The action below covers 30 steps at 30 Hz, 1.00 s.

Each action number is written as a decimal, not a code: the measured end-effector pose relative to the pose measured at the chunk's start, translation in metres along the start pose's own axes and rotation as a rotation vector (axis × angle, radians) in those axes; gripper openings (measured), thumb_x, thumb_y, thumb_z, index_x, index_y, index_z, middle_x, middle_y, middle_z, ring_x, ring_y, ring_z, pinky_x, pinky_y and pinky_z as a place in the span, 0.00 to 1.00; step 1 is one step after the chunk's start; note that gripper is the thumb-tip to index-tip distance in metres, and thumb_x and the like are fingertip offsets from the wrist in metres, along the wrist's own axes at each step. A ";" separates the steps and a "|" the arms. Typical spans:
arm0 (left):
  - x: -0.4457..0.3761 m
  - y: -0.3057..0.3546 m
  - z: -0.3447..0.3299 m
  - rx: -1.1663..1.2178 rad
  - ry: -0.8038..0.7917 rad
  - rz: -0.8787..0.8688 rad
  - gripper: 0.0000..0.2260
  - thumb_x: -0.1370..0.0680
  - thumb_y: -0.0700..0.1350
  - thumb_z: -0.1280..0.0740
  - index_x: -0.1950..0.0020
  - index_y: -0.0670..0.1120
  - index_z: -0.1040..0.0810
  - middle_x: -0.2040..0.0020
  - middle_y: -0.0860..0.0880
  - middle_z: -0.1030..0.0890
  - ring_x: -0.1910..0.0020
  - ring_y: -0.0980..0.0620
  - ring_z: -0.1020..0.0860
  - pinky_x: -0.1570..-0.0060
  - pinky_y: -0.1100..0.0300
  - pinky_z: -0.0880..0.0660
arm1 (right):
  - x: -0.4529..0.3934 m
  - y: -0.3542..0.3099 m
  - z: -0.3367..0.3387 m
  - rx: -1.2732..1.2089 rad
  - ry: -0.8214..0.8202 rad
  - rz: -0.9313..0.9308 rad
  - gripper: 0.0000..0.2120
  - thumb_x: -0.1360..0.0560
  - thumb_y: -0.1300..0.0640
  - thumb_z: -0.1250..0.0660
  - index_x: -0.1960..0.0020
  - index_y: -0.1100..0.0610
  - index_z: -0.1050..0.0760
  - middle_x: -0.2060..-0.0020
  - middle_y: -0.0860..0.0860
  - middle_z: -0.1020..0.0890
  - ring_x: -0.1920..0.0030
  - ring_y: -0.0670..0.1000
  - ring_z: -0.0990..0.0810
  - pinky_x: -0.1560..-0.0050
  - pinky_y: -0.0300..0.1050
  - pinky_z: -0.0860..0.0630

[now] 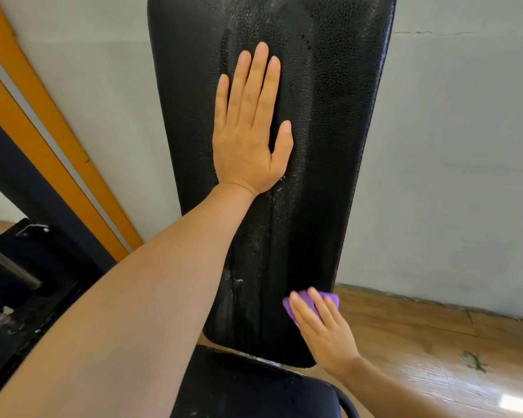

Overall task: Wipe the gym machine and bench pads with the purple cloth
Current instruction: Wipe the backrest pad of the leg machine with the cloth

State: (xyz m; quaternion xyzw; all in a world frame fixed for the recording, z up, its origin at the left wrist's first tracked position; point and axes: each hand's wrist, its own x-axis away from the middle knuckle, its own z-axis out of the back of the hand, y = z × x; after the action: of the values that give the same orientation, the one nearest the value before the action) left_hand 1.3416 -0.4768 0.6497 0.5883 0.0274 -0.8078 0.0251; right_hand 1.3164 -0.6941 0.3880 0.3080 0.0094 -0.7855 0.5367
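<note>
Purple cloth under right hand flat fingers, lower right edge of upright back pad, left hand spread flat on it

Purple cloth, blk pebbled pad

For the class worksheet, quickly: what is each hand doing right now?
Left hand: open, flat against the tall black textured back pad.
Right hand: open, straight fingers pressing the small purple cloth onto the pad's lower edge.

Back pad: black pebbled vinyl, glossy, wet-streaked. Purple cloth: soft, matt. Floor: wood-grain planks, slight sheen.
</note>
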 end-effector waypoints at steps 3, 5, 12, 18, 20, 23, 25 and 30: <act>0.000 0.000 -0.001 0.000 0.003 -0.006 0.25 0.19 0.47 0.44 0.25 0.35 0.33 0.25 0.34 0.33 0.24 0.35 0.37 0.22 0.44 0.49 | 0.012 -0.005 -0.008 -0.040 -0.127 0.008 0.66 0.57 0.59 0.14 0.24 0.59 0.42 0.21 0.54 0.60 0.21 0.59 0.62 0.26 0.56 0.41; 0.000 0.001 -0.001 0.010 0.010 -0.006 0.25 0.19 0.48 0.44 0.26 0.34 0.33 0.26 0.34 0.32 0.24 0.35 0.37 0.23 0.44 0.48 | 0.008 -0.001 -0.003 -0.061 -0.150 0.007 0.73 0.57 0.60 0.14 0.20 0.59 0.51 0.21 0.53 0.61 0.21 0.57 0.62 0.29 0.55 0.39; 0.001 0.001 0.001 0.015 0.013 -0.012 0.26 0.19 0.48 0.45 0.25 0.34 0.33 0.25 0.34 0.33 0.24 0.36 0.38 0.22 0.43 0.47 | -0.064 0.025 0.038 -0.103 0.292 -0.224 0.51 0.32 0.67 0.25 0.20 0.58 0.53 0.20 0.53 0.55 0.21 0.56 0.56 0.22 0.54 0.59; 0.001 0.000 0.000 0.013 0.013 -0.012 0.26 0.19 0.47 0.44 0.25 0.34 0.33 0.25 0.34 0.33 0.24 0.35 0.37 0.22 0.43 0.47 | -0.047 0.009 0.018 -0.065 0.276 -0.208 0.54 0.35 0.69 0.26 0.19 0.57 0.55 0.20 0.51 0.55 0.21 0.56 0.56 0.22 0.54 0.58; 0.002 0.001 0.000 0.024 0.019 -0.010 0.25 0.19 0.47 0.45 0.25 0.34 0.33 0.25 0.34 0.33 0.24 0.35 0.37 0.22 0.43 0.47 | -0.023 0.006 0.009 -0.029 0.121 -0.114 0.63 0.42 0.65 0.19 0.19 0.57 0.56 0.20 0.51 0.56 0.21 0.55 0.57 0.22 0.53 0.59; 0.002 0.001 0.000 0.044 0.018 -0.003 0.25 0.19 0.47 0.46 0.25 0.35 0.33 0.25 0.35 0.33 0.24 0.36 0.37 0.22 0.43 0.46 | -0.034 0.017 0.022 -0.034 0.088 -0.146 0.65 0.43 0.64 0.18 0.19 0.57 0.57 0.20 0.52 0.57 0.21 0.55 0.57 0.22 0.53 0.61; 0.002 0.000 0.000 0.052 0.014 0.007 0.25 0.19 0.47 0.46 0.25 0.35 0.33 0.25 0.35 0.33 0.24 0.37 0.38 0.22 0.44 0.47 | -0.065 0.029 0.043 -0.060 0.219 -0.211 0.55 0.34 0.66 0.24 0.19 0.57 0.56 0.20 0.52 0.57 0.21 0.55 0.57 0.22 0.53 0.61; 0.002 0.001 0.002 0.081 0.020 0.037 0.25 0.19 0.45 0.47 0.25 0.34 0.35 0.24 0.35 0.34 0.23 0.39 0.38 0.22 0.46 0.47 | -0.165 0.075 0.115 -0.065 0.503 -0.335 0.28 0.20 0.64 0.42 0.22 0.62 0.45 0.23 0.58 0.45 0.22 0.60 0.49 0.22 0.57 0.54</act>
State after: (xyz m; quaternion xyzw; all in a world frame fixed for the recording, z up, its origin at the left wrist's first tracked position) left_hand 1.3392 -0.4775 0.6483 0.5972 -0.0158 -0.8018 0.0158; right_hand 1.3646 -0.6276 0.5859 0.4699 0.2177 -0.7613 0.3901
